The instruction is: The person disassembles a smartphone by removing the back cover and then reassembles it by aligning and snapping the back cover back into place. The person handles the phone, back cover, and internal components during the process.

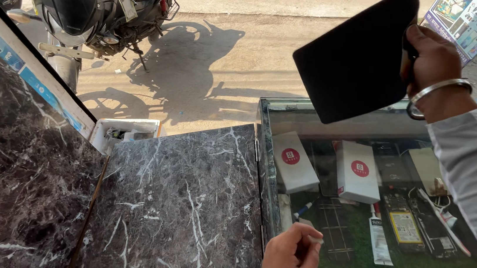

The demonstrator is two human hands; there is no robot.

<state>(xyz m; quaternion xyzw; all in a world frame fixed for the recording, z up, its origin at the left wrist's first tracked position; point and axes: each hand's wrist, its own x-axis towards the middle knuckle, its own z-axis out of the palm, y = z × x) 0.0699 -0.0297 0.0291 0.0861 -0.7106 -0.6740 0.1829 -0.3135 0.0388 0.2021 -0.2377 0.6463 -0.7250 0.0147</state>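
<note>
My right hand is raised at the upper right and grips a flat black rectangular pad by its right edge, holding it tilted in the air above the glass counter. A metal bangle sits on that wrist, and the sleeve is pale and striped. My left hand is low at the bottom centre, over the front left corner of the glass. Its fingers pinch a small thin white object, too small to identify.
Under the glass lie two white boxes, a tube, phone parts and tools on green matting. A dark marble counter spans the left. Beyond it is a dirt road with a parked motorcycle and an open small box.
</note>
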